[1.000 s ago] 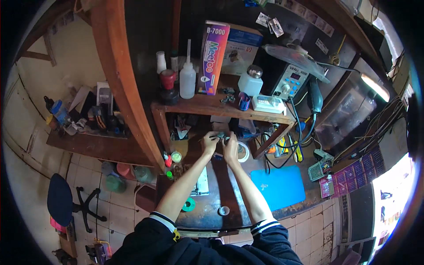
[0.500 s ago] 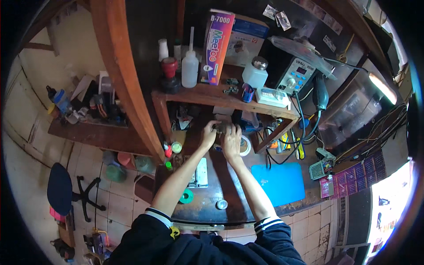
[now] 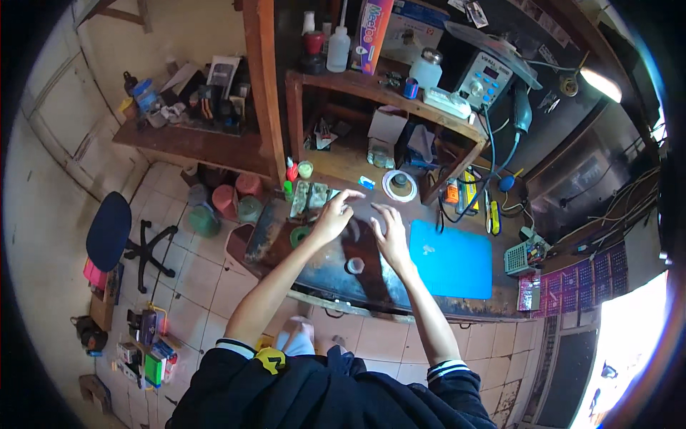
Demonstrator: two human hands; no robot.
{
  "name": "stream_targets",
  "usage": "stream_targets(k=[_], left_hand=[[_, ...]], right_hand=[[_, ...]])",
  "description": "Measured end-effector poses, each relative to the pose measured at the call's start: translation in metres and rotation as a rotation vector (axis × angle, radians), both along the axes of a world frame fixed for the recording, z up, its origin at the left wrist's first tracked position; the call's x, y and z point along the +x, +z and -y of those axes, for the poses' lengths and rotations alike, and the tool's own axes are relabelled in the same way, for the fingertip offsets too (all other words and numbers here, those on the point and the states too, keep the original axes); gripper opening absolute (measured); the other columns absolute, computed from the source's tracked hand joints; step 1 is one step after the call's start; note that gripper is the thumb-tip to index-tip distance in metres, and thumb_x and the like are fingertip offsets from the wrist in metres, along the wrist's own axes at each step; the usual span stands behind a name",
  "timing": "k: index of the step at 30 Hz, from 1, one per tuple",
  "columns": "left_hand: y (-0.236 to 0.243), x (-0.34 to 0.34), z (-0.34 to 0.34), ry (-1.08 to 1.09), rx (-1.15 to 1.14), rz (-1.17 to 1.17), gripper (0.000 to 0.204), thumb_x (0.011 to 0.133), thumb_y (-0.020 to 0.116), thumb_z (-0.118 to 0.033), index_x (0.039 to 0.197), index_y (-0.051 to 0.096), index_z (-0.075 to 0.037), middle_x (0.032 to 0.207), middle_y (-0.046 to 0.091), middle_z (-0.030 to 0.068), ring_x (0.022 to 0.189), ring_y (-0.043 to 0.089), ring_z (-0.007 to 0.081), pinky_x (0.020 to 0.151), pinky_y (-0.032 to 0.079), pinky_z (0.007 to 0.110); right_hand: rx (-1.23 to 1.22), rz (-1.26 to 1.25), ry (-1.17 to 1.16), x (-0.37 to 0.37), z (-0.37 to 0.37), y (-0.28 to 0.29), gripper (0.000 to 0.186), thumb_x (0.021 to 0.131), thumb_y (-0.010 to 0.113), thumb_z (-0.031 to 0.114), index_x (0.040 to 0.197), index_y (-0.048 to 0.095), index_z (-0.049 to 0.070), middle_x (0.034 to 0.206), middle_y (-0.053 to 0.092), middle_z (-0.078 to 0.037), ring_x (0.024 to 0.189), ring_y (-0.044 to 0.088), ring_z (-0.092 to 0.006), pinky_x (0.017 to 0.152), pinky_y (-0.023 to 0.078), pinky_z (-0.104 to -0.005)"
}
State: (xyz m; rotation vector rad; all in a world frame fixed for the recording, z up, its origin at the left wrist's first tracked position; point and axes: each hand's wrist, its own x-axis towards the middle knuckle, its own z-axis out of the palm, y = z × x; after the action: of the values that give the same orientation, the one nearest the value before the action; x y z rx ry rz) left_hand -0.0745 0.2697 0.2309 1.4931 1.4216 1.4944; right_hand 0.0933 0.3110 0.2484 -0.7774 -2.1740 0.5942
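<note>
Above the dark workbench [image 3: 325,275] my left hand [image 3: 333,220] hovers with its fingers apart and nothing visible in them. My right hand [image 3: 391,237] is also empty, fingers curved and spread, close to the left edge of the blue mat [image 3: 457,261]. Just below the hands stands a small round whitish container [image 3: 355,266]. A green ring-shaped spool [image 3: 299,236] lies beside my left forearm, partly covered by it. Behind my left hand are metal-looking holder plates [image 3: 309,197]. A white-rimmed round roll [image 3: 386,185] and a small blue piece [image 3: 367,183] lie beyond my fingers.
A wooden shelf [image 3: 386,94] spans the back, carrying bottles and a hot-air station [image 3: 484,84]. Beneath it sit an open white box [image 3: 387,123] and a small glass jar [image 3: 380,152]. Cables and a yellow-handled tool [image 3: 494,217] lie at right. A chair [image 3: 108,232] stands left.
Both hands have drawn back from under the shelf and come apart; the dark object between them is no longer in them. The view has shifted, showing more under the shelf.
</note>
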Motion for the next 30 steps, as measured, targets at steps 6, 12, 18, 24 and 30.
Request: stream_targets(k=[6,12,18,24,30], left_hand=[[-0.015,0.043,0.078,0.040,-0.133,0.026,0.039,0.078,0.046,0.008,0.115,0.048,-0.003,0.109,0.056,0.0126,0.102,0.057,0.0215,0.085,0.046,0.032],[-0.038,0.070,0.111,0.107,-0.234,0.007,0.042,0.078,0.050,0.007,0.119,0.044,-0.004,0.113,0.052,0.0123,0.104,0.055,0.0219,0.087,0.047,0.035],[-0.055,0.082,0.098,0.190,-0.188,-0.070,0.040,0.075,0.056,0.008,0.113,0.047,-0.002,0.109,0.053,0.0126,0.097,0.059,0.0238,0.081,0.051,0.034],[-0.037,0.083,0.084,0.222,-0.168,-0.050,0.038,0.077,0.058,0.007,0.113,0.048,-0.002,0.112,0.053,0.0124,0.097,0.058,0.0220,0.078,0.053,0.031],[-0.016,0.069,0.048,0.161,-0.057,0.110,0.034,0.081,0.056,0.004,0.113,0.049,-0.001,0.112,0.052,0.0104,0.098,0.056,0.0198,0.082,0.051,0.031]], right_hand=[[-0.215,0.086,0.154,0.037,0.053,-0.030,0.046,0.080,0.062,0.017,0.121,0.047,0.004,0.114,0.049,-0.018,0.108,0.045,-0.0337,0.093,0.037,-0.0397],[-0.117,0.168,0.154,0.047,0.078,-0.048,0.060,0.072,0.068,0.011,0.125,0.041,0.001,0.113,0.049,-0.020,0.107,0.044,-0.0366,0.093,0.037,-0.0412],[-0.026,0.123,0.068,0.037,0.076,-0.070,0.059,0.070,0.065,0.002,0.124,0.042,0.003,0.108,0.050,-0.019,0.102,0.044,-0.0350,0.089,0.038,-0.0409],[-0.035,0.034,0.051,0.036,0.064,-0.051,0.055,0.070,0.064,0.000,0.121,0.045,0.004,0.107,0.051,-0.018,0.098,0.046,-0.0341,0.086,0.040,-0.0400],[0.042,-0.019,-0.023,0.021,0.030,-0.017,0.049,0.070,0.066,0.004,0.116,0.049,0.004,0.108,0.051,-0.016,0.104,0.043,-0.0336,0.091,0.037,-0.0401]])
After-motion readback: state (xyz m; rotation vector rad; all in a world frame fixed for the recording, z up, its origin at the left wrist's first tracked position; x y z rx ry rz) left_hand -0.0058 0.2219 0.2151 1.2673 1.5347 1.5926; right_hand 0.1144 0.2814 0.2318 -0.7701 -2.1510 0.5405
